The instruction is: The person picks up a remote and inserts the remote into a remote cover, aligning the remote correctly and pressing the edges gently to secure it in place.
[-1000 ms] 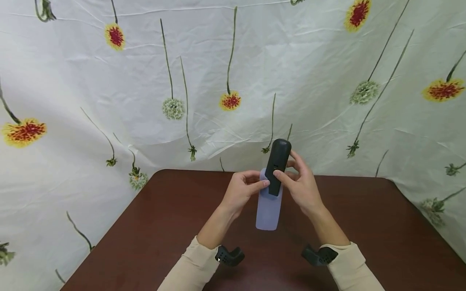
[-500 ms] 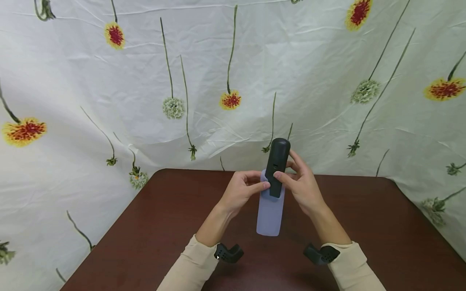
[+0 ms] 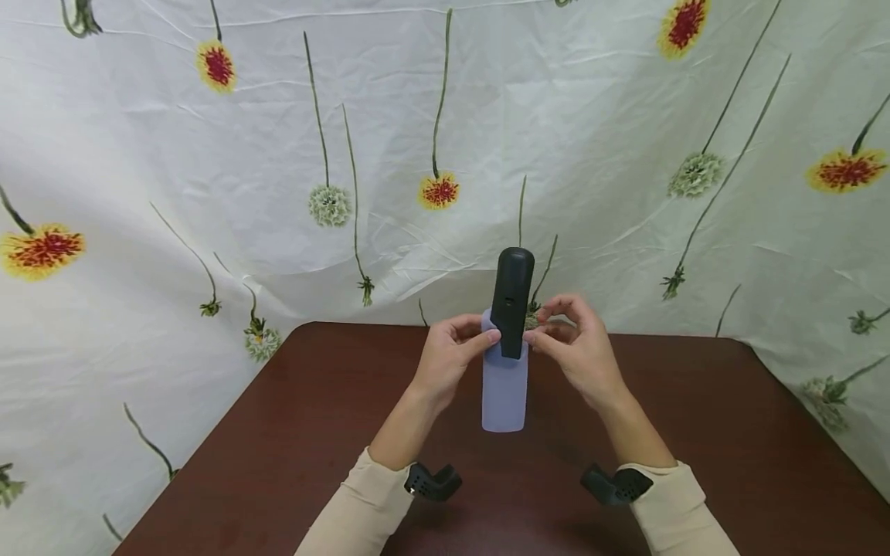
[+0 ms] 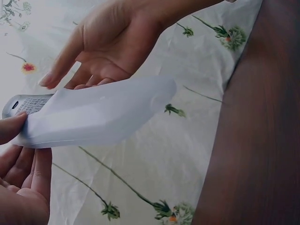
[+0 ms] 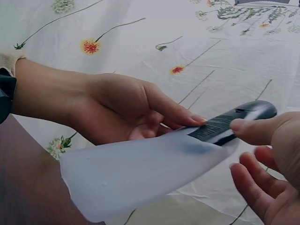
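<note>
White flower-printed cloth (image 3: 389, 116) hangs along the far side, behind a dark reddish-brown desk (image 3: 306, 440). From the left reaches a left hand (image 3: 445, 357), its fingers clamped on a translucent pale lilac cover (image 3: 504, 394), thumb in front. Next, held up above the desk, a long black round-ended handset (image 3: 512, 297) sticks out from the cover's far end. On the right, the right hand (image 3: 582, 355) has its thumb at the handset's right edge, other fingers loosely bent and apart from the thumb.

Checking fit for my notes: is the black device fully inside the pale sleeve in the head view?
No, the rounded end of the black device sticks out beyond the pale sleeve.
</note>
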### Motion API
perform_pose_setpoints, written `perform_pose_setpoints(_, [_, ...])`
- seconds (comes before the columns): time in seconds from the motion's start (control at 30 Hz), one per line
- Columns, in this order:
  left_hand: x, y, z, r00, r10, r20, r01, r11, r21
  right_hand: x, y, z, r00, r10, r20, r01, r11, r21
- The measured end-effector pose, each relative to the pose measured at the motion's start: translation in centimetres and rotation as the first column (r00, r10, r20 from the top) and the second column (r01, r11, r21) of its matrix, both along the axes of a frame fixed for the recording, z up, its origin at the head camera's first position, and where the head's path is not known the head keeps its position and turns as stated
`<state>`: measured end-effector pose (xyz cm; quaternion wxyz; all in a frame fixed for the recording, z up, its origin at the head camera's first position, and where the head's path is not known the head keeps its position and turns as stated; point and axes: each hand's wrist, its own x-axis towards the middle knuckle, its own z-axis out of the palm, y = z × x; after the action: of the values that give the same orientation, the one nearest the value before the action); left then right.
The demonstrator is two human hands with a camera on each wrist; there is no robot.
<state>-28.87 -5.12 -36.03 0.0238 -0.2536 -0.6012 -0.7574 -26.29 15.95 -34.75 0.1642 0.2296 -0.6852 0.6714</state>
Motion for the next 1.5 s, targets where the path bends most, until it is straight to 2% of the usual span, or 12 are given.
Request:
perform_pose_setpoints(0.17, [-0.13,-0.27,0.11,1.000,-0.004,0.009,0.003,0.999,0.040,0.03,0.02,-0.03,0.999,0.038,-0.005,-0.038,0.996,0.080])
perform_pose_setpoints(0.33, [-0.01,-0.34,0.16,0.998,-0.059,0.004,0.058,0.995,0.077,0.00,0.04,-0.22,0.997,0.057,0.042,-0.062,0.992,0.106])
perform_pose_setpoints(0.57, [0.11,-0.55,0.23,0.993,-0.117,-0.027,0.119,0.987,0.112,-0.19,0.23,-0.35,0.982,0.157,0.102,-0.162,0.986,0.036])
perform_pose_setpoints(0.77, [0.11,-0.64,0.06,0.991,-0.129,-0.038,0.132,0.986,0.102,-0.13,0.48,-0.39,0.971,0.206,0.121,-0.210,0.978,0.015])
perform_pose_setpoints(0.93, [0.04,-0.72,0.05,0.991,-0.131,-0.043,0.134,0.987,0.094,-0.11,0.48,-0.35,0.977,0.185,0.104,-0.193,0.979,0.070])
perform_pose_setpoints(1.07, [-0.01,-0.69,0.13,0.991,-0.130,-0.041,0.133,0.987,0.090,-0.09,0.37,-0.23,0.991,0.119,0.055,-0.126,0.978,0.168])
perform_pose_setpoints(1.23, [-0.10,-0.60,0.02,0.991,-0.131,-0.032,0.133,0.986,0.096,-0.06,0.42,-0.20,0.999,0.051,-0.002,-0.049,0.961,0.272])
perform_pose_setpoints(1.37, [-0.13,-0.52,-0.05,0.991,-0.130,-0.030,0.133,0.985,0.108,0.04,0.58,-0.05,0.997,0.068,-0.023,-0.058,0.957,0.286])
perform_pose_setpoints(1.5, [-0.09,-0.40,-0.04,0.991,-0.131,-0.030,0.134,0.982,0.132,0.15,0.71,0.14,0.991,0.131,-0.023,-0.118,0.949,0.292])
